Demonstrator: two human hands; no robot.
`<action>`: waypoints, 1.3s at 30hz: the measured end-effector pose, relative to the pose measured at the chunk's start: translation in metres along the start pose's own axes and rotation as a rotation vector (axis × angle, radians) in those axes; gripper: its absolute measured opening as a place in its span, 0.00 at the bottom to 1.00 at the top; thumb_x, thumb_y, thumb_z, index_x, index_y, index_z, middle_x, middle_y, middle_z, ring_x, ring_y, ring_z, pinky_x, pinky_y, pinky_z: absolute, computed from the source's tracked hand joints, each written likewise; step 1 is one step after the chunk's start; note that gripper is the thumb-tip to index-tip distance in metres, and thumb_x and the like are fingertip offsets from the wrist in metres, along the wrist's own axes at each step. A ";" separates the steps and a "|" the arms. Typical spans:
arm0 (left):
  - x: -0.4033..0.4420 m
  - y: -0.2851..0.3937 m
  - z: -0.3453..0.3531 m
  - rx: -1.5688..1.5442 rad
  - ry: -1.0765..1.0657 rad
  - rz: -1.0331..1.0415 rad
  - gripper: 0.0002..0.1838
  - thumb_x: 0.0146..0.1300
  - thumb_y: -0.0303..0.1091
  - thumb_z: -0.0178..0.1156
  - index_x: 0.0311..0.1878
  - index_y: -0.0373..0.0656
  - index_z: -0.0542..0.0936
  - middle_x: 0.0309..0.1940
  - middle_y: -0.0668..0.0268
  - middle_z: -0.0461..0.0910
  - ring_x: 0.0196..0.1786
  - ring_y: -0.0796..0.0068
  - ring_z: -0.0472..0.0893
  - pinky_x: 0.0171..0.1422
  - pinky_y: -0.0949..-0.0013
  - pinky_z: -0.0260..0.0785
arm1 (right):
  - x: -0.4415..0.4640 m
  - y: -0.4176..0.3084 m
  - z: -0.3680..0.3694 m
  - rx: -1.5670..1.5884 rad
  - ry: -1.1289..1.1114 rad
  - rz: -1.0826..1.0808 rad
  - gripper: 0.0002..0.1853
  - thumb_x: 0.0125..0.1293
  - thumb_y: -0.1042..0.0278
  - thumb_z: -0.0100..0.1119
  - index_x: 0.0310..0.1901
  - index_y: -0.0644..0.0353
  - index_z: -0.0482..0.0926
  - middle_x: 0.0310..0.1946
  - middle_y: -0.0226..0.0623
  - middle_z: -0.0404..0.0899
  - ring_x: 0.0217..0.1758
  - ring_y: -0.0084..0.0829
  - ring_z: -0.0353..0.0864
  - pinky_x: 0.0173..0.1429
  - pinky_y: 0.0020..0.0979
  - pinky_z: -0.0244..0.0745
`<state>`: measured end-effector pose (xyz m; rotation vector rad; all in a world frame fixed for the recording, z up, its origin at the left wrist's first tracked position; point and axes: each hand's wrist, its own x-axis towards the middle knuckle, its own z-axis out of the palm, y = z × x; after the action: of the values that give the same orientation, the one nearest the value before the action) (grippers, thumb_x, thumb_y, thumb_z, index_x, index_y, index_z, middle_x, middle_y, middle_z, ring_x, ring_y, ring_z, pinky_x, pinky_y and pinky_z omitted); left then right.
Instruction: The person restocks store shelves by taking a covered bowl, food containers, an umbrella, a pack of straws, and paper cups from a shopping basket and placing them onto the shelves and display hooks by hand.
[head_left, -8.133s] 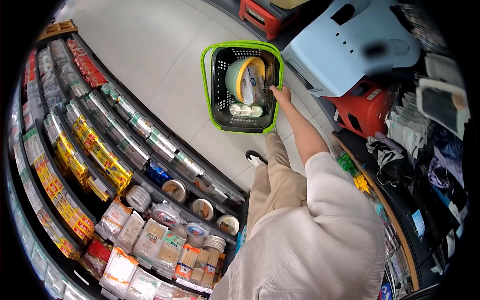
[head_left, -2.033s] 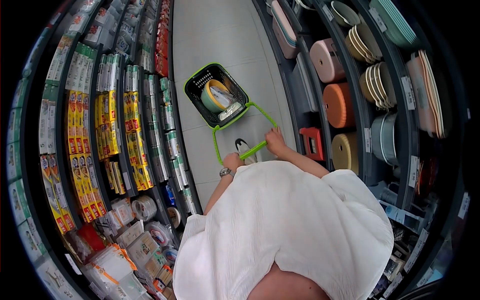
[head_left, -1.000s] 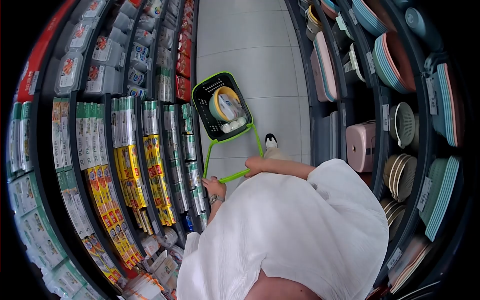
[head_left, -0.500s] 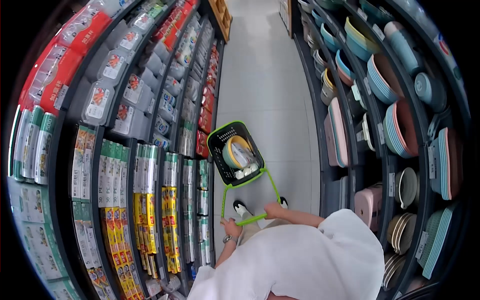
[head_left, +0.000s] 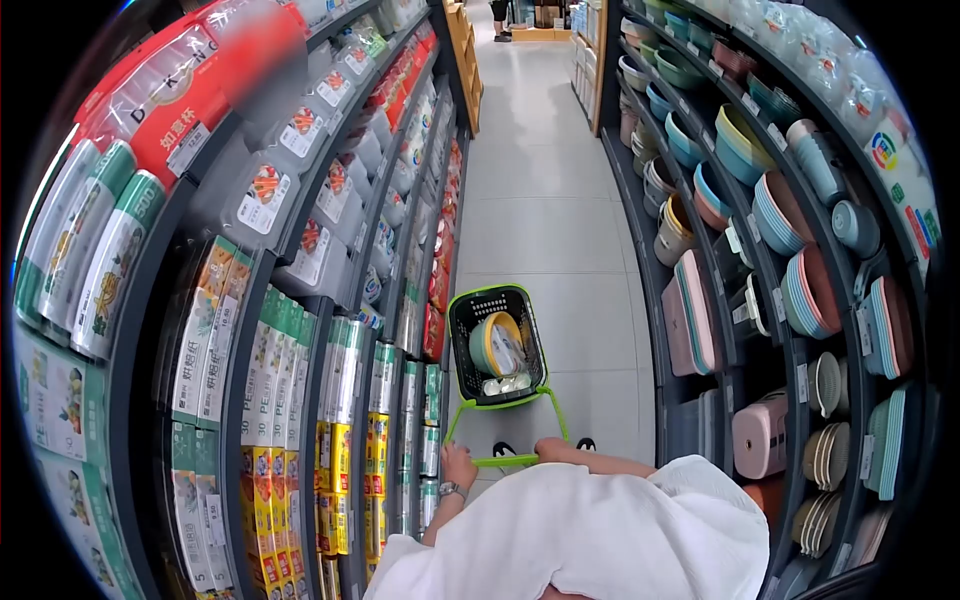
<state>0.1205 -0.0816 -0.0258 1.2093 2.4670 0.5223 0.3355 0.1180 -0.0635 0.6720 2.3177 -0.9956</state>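
My left hand (head_left: 459, 466) is closed around the left corner of a bright green basket handle (head_left: 508, 461), a watch on that wrist. At the handle's right corner, my right hand (head_left: 552, 450) is wrapped round it. The handle belongs to a black shopping basket (head_left: 461, 365) with a green rim, on the floor just ahead of my feet. Inside lie a teal and yellow basin (head_left: 484, 347), a clear-wrapped packet (head_left: 508, 350) tucked in it, and small whitish items (head_left: 507, 384) near the front wall.
On the left, shelves hold boxed rolls (head_left: 205, 340), clear plastic containers (head_left: 264, 198) and red cup packs (head_left: 165, 90). Basins (head_left: 740, 145), a pink case (head_left: 761, 436) and trays (head_left: 690, 315) fill the right shelves. A person's legs (head_left: 500, 18) show beyond the tiled aisle (head_left: 540, 200).
My view has tilted up, showing more of the far aisle. The basket now sits straighter and lower in view, closer to the left shelf's lower end; both hands stay on the handle.
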 end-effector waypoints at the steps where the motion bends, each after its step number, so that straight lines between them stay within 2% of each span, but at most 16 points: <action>1: 0.012 -0.009 -0.009 -0.003 0.005 0.006 0.12 0.54 0.22 0.59 0.42 0.35 0.83 0.58 0.43 0.70 0.65 0.37 0.65 0.71 0.44 0.61 | 0.008 -0.012 -0.003 -0.004 0.007 0.003 0.22 0.52 0.48 0.69 0.43 0.55 0.89 0.40 0.48 0.87 0.45 0.49 0.86 0.51 0.47 0.81; 3: 0.026 -0.025 -0.025 0.011 0.076 0.066 0.11 0.53 0.21 0.59 0.40 0.36 0.83 0.54 0.47 0.73 0.61 0.43 0.68 0.68 0.47 0.64 | 0.021 -0.033 -0.003 0.058 0.029 0.032 0.22 0.51 0.47 0.68 0.43 0.55 0.89 0.40 0.48 0.87 0.45 0.49 0.86 0.51 0.47 0.81; 4: 0.035 -0.043 -0.021 0.033 0.111 0.079 0.11 0.49 0.21 0.63 0.38 0.39 0.82 0.51 0.47 0.75 0.59 0.43 0.71 0.66 0.50 0.66 | 0.025 -0.043 -0.006 0.059 0.034 0.037 0.22 0.51 0.47 0.68 0.43 0.55 0.89 0.40 0.48 0.87 0.45 0.49 0.86 0.51 0.47 0.81; 9: 0.051 -0.075 -0.025 0.007 0.112 0.127 0.10 0.48 0.21 0.63 0.36 0.39 0.82 0.49 0.49 0.76 0.58 0.44 0.71 0.65 0.51 0.67 | 0.051 -0.057 -0.005 0.060 0.094 -0.041 0.23 0.50 0.44 0.68 0.40 0.54 0.90 0.36 0.49 0.87 0.41 0.50 0.87 0.48 0.47 0.81; 12: 0.052 -0.079 -0.024 0.003 0.109 0.149 0.10 0.48 0.20 0.63 0.36 0.39 0.82 0.47 0.50 0.77 0.58 0.44 0.71 0.66 0.51 0.66 | 0.050 -0.061 -0.003 0.048 0.104 0.002 0.23 0.49 0.44 0.68 0.40 0.54 0.90 0.35 0.48 0.87 0.40 0.50 0.87 0.47 0.47 0.81; 17: 0.050 -0.081 -0.027 0.023 0.094 0.180 0.10 0.48 0.20 0.62 0.36 0.38 0.81 0.47 0.51 0.77 0.58 0.44 0.71 0.65 0.50 0.66 | 0.049 -0.068 0.000 0.020 0.082 0.032 0.23 0.49 0.45 0.69 0.39 0.56 0.89 0.37 0.47 0.87 0.44 0.48 0.87 0.49 0.47 0.81; 20: 0.051 -0.087 -0.035 -0.013 0.072 0.188 0.10 0.48 0.19 0.60 0.36 0.37 0.83 0.46 0.51 0.76 0.58 0.45 0.70 0.66 0.50 0.65 | 0.045 -0.084 -0.002 0.065 0.030 0.126 0.24 0.50 0.46 0.69 0.42 0.57 0.88 0.40 0.48 0.87 0.45 0.48 0.87 0.51 0.45 0.82; 24: 0.065 -0.092 -0.044 0.068 -0.008 0.172 0.11 0.49 0.18 0.59 0.38 0.37 0.83 0.47 0.50 0.76 0.60 0.42 0.70 0.66 0.48 0.66 | 0.060 -0.081 0.007 0.065 0.135 0.049 0.22 0.50 0.48 0.69 0.40 0.58 0.88 0.38 0.50 0.86 0.43 0.51 0.86 0.51 0.48 0.80; 26: 0.075 -0.103 -0.035 0.059 -0.011 0.202 0.11 0.52 0.18 0.58 0.40 0.36 0.82 0.49 0.48 0.75 0.64 0.39 0.68 0.70 0.46 0.64 | 0.062 -0.085 0.003 0.080 0.192 0.061 0.20 0.50 0.50 0.70 0.37 0.58 0.89 0.35 0.51 0.86 0.41 0.52 0.86 0.49 0.49 0.81; 27: 0.082 -0.107 -0.034 0.082 -0.028 0.232 0.10 0.53 0.18 0.58 0.39 0.36 0.82 0.50 0.49 0.75 0.63 0.40 0.68 0.70 0.47 0.64 | 0.065 -0.085 -0.001 0.093 0.171 0.081 0.19 0.50 0.50 0.69 0.35 0.58 0.88 0.34 0.52 0.85 0.40 0.52 0.86 0.47 0.49 0.81; 29: 0.093 -0.093 -0.046 0.047 -0.081 0.162 0.10 0.52 0.19 0.60 0.39 0.36 0.83 0.50 0.49 0.75 0.63 0.42 0.69 0.70 0.49 0.64 | 0.072 -0.079 -0.003 0.087 0.217 0.061 0.20 0.50 0.49 0.69 0.36 0.58 0.88 0.35 0.50 0.86 0.40 0.51 0.86 0.46 0.48 0.82; 33: 0.117 -0.078 -0.058 0.130 -0.096 0.179 0.11 0.51 0.21 0.63 0.40 0.36 0.83 0.50 0.49 0.76 0.63 0.44 0.69 0.70 0.50 0.65 | 0.074 -0.084 -0.034 0.131 0.157 0.061 0.21 0.50 0.47 0.70 0.37 0.57 0.89 0.35 0.48 0.87 0.40 0.50 0.87 0.46 0.48 0.82; 35: 0.129 -0.077 -0.061 0.137 -0.112 0.161 0.13 0.49 0.24 0.67 0.41 0.36 0.84 0.51 0.49 0.75 0.62 0.45 0.69 0.70 0.50 0.65 | 0.087 -0.081 -0.046 0.151 0.053 0.074 0.23 0.49 0.45 0.70 0.38 0.57 0.89 0.35 0.47 0.87 0.40 0.49 0.87 0.46 0.47 0.83; 36: 0.137 -0.075 -0.063 0.116 -0.140 0.128 0.13 0.50 0.26 0.68 0.42 0.35 0.84 0.55 0.48 0.73 0.64 0.43 0.68 0.72 0.49 0.63 | 0.093 -0.078 -0.055 0.163 0.017 0.059 0.22 0.48 0.46 0.71 0.37 0.56 0.89 0.34 0.47 0.87 0.40 0.48 0.87 0.46 0.46 0.82; 37: 0.145 -0.070 -0.067 0.126 -0.149 0.125 0.13 0.50 0.26 0.68 0.42 0.35 0.84 0.55 0.48 0.73 0.64 0.43 0.68 0.72 0.49 0.63 | 0.102 -0.075 -0.060 0.175 0.012 0.055 0.22 0.48 0.46 0.71 0.37 0.56 0.89 0.34 0.47 0.87 0.40 0.48 0.87 0.46 0.46 0.82; 39: 0.160 -0.058 -0.074 0.233 -0.079 0.120 0.14 0.52 0.26 0.69 0.43 0.34 0.83 0.62 0.45 0.69 0.69 0.40 0.65 0.75 0.49 0.60 | 0.120 -0.066 -0.076 0.230 -0.053 0.018 0.23 0.46 0.47 0.71 0.38 0.56 0.89 0.35 0.46 0.87 0.40 0.48 0.87 0.46 0.46 0.82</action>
<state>-0.0453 0.0013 -0.0112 1.4448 2.4507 0.2163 0.1854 0.1636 -0.0617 0.7454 2.1676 -1.2681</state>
